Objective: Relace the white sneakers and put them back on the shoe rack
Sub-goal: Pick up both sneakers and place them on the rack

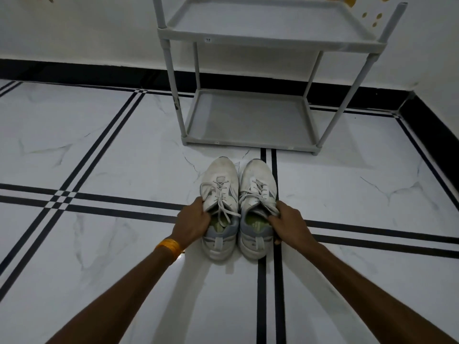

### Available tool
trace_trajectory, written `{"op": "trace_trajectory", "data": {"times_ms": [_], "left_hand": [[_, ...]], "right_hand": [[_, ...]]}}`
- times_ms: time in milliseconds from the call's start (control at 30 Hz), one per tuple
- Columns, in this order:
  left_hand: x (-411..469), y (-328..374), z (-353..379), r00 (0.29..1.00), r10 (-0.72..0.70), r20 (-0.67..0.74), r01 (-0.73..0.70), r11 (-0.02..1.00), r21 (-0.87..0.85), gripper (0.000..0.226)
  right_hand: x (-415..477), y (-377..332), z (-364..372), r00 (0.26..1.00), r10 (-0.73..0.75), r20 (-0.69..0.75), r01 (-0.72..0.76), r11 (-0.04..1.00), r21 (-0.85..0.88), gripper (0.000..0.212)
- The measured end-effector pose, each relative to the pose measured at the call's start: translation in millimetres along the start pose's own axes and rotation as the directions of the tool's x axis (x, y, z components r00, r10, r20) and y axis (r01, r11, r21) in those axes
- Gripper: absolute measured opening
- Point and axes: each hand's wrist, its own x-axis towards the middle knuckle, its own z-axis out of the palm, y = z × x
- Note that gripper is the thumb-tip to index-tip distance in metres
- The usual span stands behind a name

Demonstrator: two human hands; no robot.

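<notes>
Down on the marble-patterned floor [99, 150], two white sneakers stood side by side, toes pointing toward the grey shoe rack [260, 38] against the wall. The left sneaker [219, 180] and the right sneaker [258, 180] touched along their inner edges, just in front of the rack's bottom shelf [248, 120] but apart from it. Both shoes were laced, and the loose lace ends [227, 209] of the left one trailed back over its opening, where a pale green insole showed. The left hand [192, 225] gripped the left sneaker at its outer collar, fingers curled into the opening and thumb along the side. The right hand [289, 225] held the right sneaker the same way, fingers closed over the outer collar edge and tucked inside. An orange wristband [169, 247] sat on the left wrist. Both rack shelves were bare. Black double stripes [269, 281] crossed the floor, one pair running under the right sneaker's outer side.
</notes>
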Motion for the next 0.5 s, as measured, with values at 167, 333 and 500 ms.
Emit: {"op": "trace_trajectory", "data": {"times_ms": [167, 333, 500], "left_hand": [[5.6, 27.3, -16.0, 0.99, 0.131, -0.058, -0.133, 0.99, -0.041, 0.035], [10.2, 78.0, -54.4, 0.981, 0.182, -0.061, -0.185, 0.982, -0.044, 0.04], [-3.3, 144.5, -110.1, 0.979, 0.182, -0.092, -0.191, 0.977, -0.098, 0.044]], "right_hand": [[-6.4, -1.8, -16.0, 0.999, -0.019, -0.046, 0.023, 0.995, 0.098, 0.018], [-11.2, -26.6, -62.2, 0.995, -0.019, -0.096, 0.035, 0.987, 0.159, 0.032], [-21.2, -84.7, -129.7, 0.989, -0.037, -0.145, 0.059, 0.987, 0.147, 0.03]]}}
